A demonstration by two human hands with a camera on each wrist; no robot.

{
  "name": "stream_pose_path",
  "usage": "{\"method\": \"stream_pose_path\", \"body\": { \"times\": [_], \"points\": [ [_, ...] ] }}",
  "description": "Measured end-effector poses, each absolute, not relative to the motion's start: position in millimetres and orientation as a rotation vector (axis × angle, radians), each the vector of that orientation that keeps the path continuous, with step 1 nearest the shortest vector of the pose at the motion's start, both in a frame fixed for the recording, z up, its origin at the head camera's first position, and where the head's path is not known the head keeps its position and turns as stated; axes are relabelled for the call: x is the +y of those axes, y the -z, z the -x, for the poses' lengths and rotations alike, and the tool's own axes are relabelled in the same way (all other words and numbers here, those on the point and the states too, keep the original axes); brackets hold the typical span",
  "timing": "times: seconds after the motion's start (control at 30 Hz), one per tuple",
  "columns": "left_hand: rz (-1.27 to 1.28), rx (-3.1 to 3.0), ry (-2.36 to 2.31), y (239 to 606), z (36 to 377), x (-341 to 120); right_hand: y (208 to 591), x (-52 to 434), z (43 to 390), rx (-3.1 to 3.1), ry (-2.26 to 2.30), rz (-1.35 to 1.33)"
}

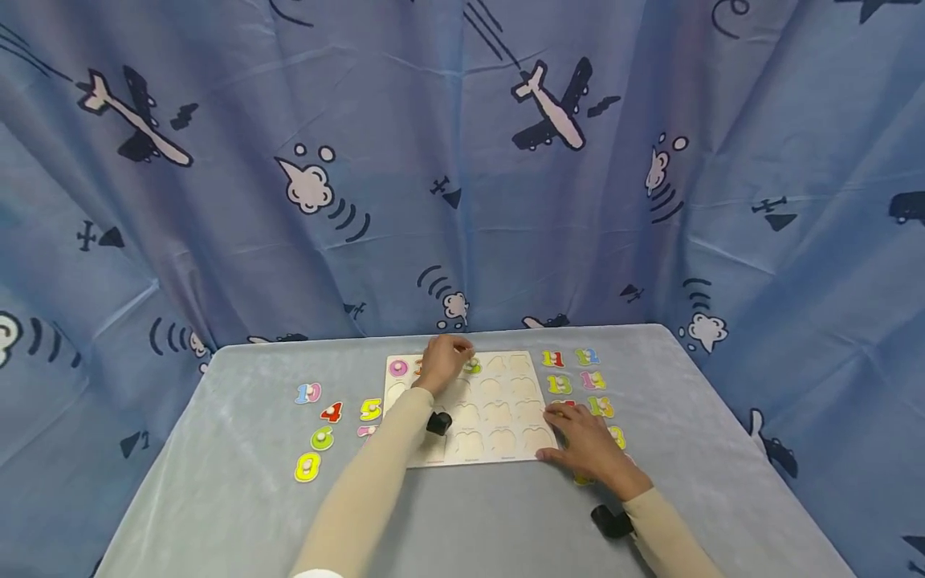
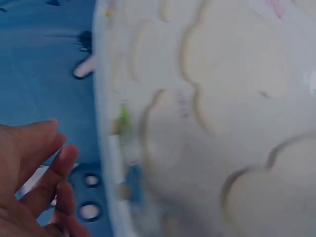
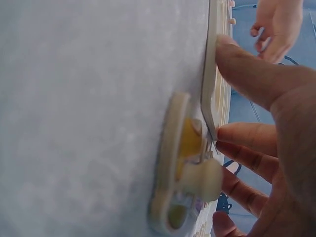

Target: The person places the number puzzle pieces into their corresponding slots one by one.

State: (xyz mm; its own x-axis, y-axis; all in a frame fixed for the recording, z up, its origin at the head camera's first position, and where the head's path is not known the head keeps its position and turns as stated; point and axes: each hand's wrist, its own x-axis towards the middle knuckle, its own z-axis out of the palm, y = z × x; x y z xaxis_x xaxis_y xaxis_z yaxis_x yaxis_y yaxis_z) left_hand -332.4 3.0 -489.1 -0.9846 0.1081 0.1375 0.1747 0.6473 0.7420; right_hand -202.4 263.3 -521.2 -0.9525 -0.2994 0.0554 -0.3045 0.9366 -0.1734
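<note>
A pale wooden number puzzle board (image 1: 499, 440) lies on the table, mostly bare recesses. In its top row sit a round pink piece (image 1: 398, 368), a partly hidden orange-red piece (image 1: 417, 367) and a green piece (image 1: 473, 366). My left hand (image 1: 446, 363) hovers over that row beside the green piece; in the left wrist view its fingers (image 2: 66, 160) are loosely bent around nothing. My right hand (image 1: 587, 441) rests at the board's right edge, thumb near the lower corner. The right wrist view has its fingertips touching the board's rim (image 3: 211, 64), beside a knobbed piece (image 3: 165, 163).
Left of the board lie loose number pieces, among them a blue-and-pink 10 (image 1: 308, 392), a red 4 (image 1: 332, 412), a yellow 5 (image 1: 371, 409), a green 6 (image 1: 322, 437) and a yellow 0 (image 1: 307, 466). Several two-digit pieces (image 1: 560, 384) lie right. A patterned curtain (image 1: 405, 201) hangs behind.
</note>
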Motion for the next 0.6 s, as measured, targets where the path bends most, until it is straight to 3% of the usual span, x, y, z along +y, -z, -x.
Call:
{"method": "stream_pose_path", "body": {
  "times": [0.3, 0.6],
  "points": [
    [0.354, -2.673, 1.337, 453, 314, -27, 519, 265, 204, -3.098, -0.322, -0.457],
    [0.392, -2.599, 1.243, 448, 285, -79, 521, 264, 205, -3.098, -0.314, -0.467]
  ]
}}
